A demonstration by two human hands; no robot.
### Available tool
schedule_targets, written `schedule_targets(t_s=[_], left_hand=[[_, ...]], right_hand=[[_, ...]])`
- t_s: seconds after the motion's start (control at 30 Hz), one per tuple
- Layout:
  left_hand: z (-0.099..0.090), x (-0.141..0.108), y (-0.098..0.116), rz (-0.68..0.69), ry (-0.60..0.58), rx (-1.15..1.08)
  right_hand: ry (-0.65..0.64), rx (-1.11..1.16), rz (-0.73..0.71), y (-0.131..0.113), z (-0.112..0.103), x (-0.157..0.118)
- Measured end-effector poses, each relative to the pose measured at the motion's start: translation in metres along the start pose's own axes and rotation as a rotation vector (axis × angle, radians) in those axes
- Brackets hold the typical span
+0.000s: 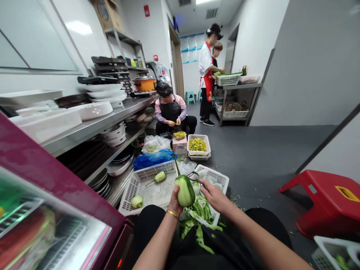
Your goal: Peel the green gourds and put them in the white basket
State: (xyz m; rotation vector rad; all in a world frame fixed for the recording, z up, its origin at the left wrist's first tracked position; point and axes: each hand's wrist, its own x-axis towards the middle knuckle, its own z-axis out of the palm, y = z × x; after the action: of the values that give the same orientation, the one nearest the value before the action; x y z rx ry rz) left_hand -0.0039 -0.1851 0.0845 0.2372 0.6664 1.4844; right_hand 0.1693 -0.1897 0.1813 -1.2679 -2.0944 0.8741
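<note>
My left hand [174, 200] is wrapped round a pale green, pear-shaped gourd [185, 193], whose long thin stem points up; darker skin shows along its right side. Closed round a handle, my right hand [210, 191] holds a dark metal peeler [193, 175] against or very near the gourd's upper right side. Green peel strips [203, 208] lie below both hands, some in the right white basket [225, 180] and some on my dark lap. In the left white basket [126, 197] lie a peeled gourd [160, 176] with its stem and another pale one [137, 201].
A red stool [334, 195] stands at the right. Steel shelves [112, 118] with dishes run along the left, beyond a purple-framed glass case [56, 180]. Ahead, a seated person [170, 108] handles yellow flowers beside a white basket [199, 153]; two people stand at a table farther back.
</note>
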Motion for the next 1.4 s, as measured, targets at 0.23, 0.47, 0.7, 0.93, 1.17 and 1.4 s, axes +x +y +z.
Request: schedule_targets(t_s=[0.23,0.47,0.7,0.93,1.17,1.4], left_hand=[[0.014,0.006,0.028,0.109,0.165,-0.07],[0.004,0.002,0.029,0.046,0.033,0.058],[0.009,-0.008,0.014,0.14,-0.062,0.185],[0.006,-0.001,0.032,0.0,0.13,-0.063],[0.02,-0.008,0.015,-0.042,0.037,-0.076],[0.024,-0.004,0.027,0.078,0.186,-0.18]], right_hand=[[-0.214,0.063,0.011,0.042,0.055,-0.062],[-0.115,0.046,0.063,0.049,0.008,-0.049],[-0.014,0.05,-0.04,-0.012,0.019,-0.01],[-0.347,0.072,0.053,0.062,0.043,-0.097],[-0.043,0.031,-0.057,-0.002,0.007,-0.006],[-0.072,0.038,-0.014,0.022,0.063,-0.047]])
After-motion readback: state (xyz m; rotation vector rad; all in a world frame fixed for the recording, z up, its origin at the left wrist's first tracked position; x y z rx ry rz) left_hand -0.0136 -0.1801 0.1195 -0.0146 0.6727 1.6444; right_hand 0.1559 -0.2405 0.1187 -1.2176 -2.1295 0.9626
